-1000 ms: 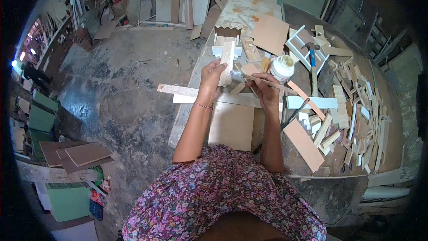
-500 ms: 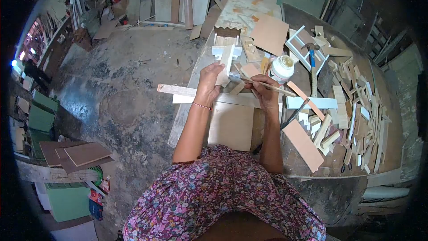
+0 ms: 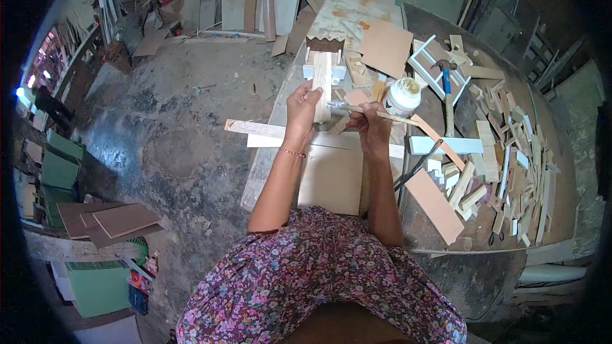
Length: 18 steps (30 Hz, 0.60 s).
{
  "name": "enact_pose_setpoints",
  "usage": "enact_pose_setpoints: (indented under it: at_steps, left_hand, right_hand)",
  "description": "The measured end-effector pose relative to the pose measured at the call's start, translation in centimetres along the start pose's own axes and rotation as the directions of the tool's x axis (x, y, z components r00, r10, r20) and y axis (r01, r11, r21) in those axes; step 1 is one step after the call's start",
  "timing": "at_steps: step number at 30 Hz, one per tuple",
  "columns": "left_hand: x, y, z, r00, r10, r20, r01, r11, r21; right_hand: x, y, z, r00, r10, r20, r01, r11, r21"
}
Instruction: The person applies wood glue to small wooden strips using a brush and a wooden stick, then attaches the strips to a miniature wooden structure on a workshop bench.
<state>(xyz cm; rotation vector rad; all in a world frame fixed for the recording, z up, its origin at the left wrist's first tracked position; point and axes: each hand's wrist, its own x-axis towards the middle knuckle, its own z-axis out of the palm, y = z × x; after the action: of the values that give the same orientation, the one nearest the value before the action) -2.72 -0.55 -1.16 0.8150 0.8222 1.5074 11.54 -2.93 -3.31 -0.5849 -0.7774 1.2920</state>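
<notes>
My left hand (image 3: 303,107) is closed around the near part of a narrow wooden strip (image 3: 323,76), which points away from me and has a whitish band along its length. In my right hand (image 3: 372,125) is a paintbrush (image 3: 382,114) with a long pale handle; its bristle end is at the strip's right edge. Beyond the strip stands a small wooden piece with a scalloped dark edge (image 3: 325,44) and white parts at its sides. An open white jar (image 3: 403,97) with pale contents stands to the right of the brush.
A hammer (image 3: 447,99) lies on the worktable (image 3: 395,229) near a white frame (image 3: 426,67). Many wood offcuts (image 3: 510,165) are piled at the right. A flat board (image 3: 330,181) lies before me, and brown panels (image 3: 126,220) rest at the lower left.
The strip now lies straighter and shows more of its upper face. My right hand and the brush have shifted slightly, with the brush handle flatter.
</notes>
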Motion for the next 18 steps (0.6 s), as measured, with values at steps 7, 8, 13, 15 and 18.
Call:
enact_pose_setpoints:
  at_steps: [7, 8, 13, 15, 18]
  left_hand:
    - [-0.3, 0.3, 0.3, 1.000, 0.010, 0.022, -0.010, 1.000, -0.012]
    - [-0.3, 0.4, 0.3, 1.000, 0.016, 0.018, -0.016, 1.000, -0.016]
    - [0.3, 0.2, -0.6, 0.999, -0.010, 0.043, 0.012, 0.999, -0.043]
    - [0.4, 0.4, -0.8, 0.999, 0.000, 0.048, 0.002, 0.999, -0.032]
    - [-0.1, 0.9, -0.5, 0.999, -0.034, 0.033, 0.034, 0.999, -0.011]
  right_hand:
    - [0.1, 0.1, 0.0, 0.999, 0.037, -0.031, -0.038, 0.999, -0.026]
    - [0.2, 0.2, -0.2, 0.999, 0.040, -0.026, -0.041, 0.999, -0.033]
    - [0.1, -0.2, -1.0, 0.997, 0.032, -0.077, -0.034, 0.999, -0.020]
    - [0.0, -0.4, -1.0, 0.995, 0.009, -0.094, -0.011, 1.000, -0.012]
    - [-0.4, -1.1, -0.3, 0.995, -0.056, -0.083, 0.051, 0.997, -0.058]
